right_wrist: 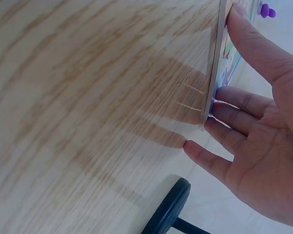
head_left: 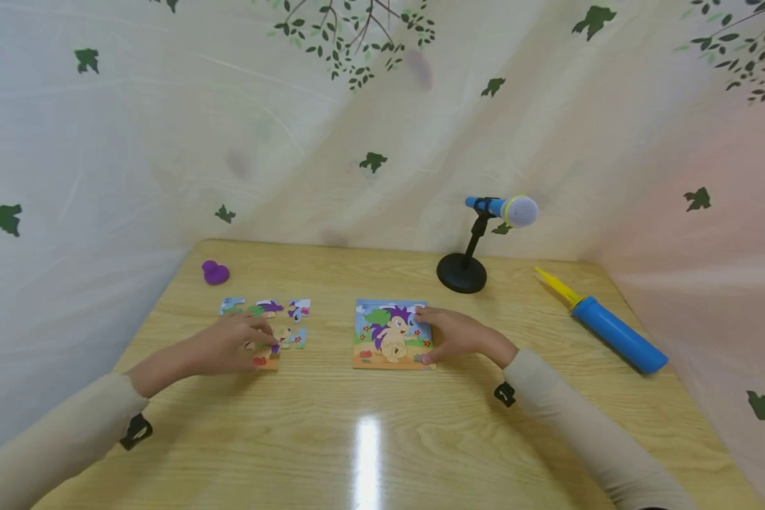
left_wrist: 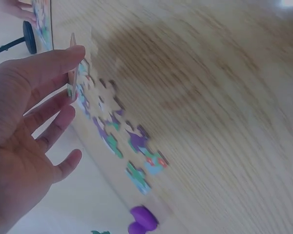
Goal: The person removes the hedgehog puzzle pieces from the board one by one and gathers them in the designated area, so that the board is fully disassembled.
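My left hand (head_left: 226, 346) pinches a puzzle piece between thumb and fingers. In the left wrist view that piece (left_wrist: 74, 73) appears edge-on, so its picture is mostly hidden. Loose jigsaw pieces (head_left: 298, 309) with purple, green and blue print lie on the table around and under this hand. To their right lies a square puzzle board (head_left: 389, 333) showing a purple-haired hedgehog cartoon. My right hand (head_left: 462, 333) rests against the board's right side, thumb at the lower corner and fingers near the upper one. Its fingers look fairly straight in the right wrist view.
A purple rounded object (head_left: 215, 273) sits at the back left of the wooden table (head_left: 306, 439). Behind the board, a blue toy microphone (head_left: 503, 209) stands on a black round base (head_left: 462, 275). A blue hand pump (head_left: 618, 334) with a yellow nozzle lies at the right.
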A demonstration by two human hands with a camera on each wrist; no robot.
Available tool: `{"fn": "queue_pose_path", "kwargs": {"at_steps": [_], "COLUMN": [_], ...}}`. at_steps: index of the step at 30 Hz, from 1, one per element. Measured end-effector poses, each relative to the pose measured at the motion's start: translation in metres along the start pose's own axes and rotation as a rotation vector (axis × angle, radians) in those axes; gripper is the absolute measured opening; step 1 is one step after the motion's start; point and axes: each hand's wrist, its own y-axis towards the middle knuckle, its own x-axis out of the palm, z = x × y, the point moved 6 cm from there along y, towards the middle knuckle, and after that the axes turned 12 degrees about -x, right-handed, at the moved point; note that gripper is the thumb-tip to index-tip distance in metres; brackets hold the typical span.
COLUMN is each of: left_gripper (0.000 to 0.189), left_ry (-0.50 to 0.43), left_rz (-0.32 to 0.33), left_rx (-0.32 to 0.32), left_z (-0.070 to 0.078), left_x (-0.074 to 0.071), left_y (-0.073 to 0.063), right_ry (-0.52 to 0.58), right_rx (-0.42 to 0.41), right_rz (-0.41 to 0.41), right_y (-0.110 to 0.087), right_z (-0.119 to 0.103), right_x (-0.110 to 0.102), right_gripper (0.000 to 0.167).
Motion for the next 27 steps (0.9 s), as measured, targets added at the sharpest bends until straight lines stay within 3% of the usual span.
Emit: {"fn": "queue_pose_path", "kwargs": {"at_steps": [11, 20, 27], "left_gripper": [0.038, 0.037, 0.037], "left_ry": [0.007, 0.009, 0.022], "left_rz": [0.008, -0.057, -0.1], "left_rx": [0.063, -0.025, -0.051], "left_z": [-0.022, -0.036, -0.042], "left_x": [-0.008, -0.01, -0.003], "left_y": [-0.029, -0.044, -0.051], "right_ry": [0.0, 0.006, 0.01], "right_rx": [-0.006, -0.001, 0.005], "right_rz": [0.002, 0.002, -0.002], "right_y": [-0.001, -0.001, 0.0], "right_z": [-0.003, -0.003, -0.002], "right_x": [-0.001, -0.001, 0.0], "right_gripper": [0.088, 0.088, 0.089]}}
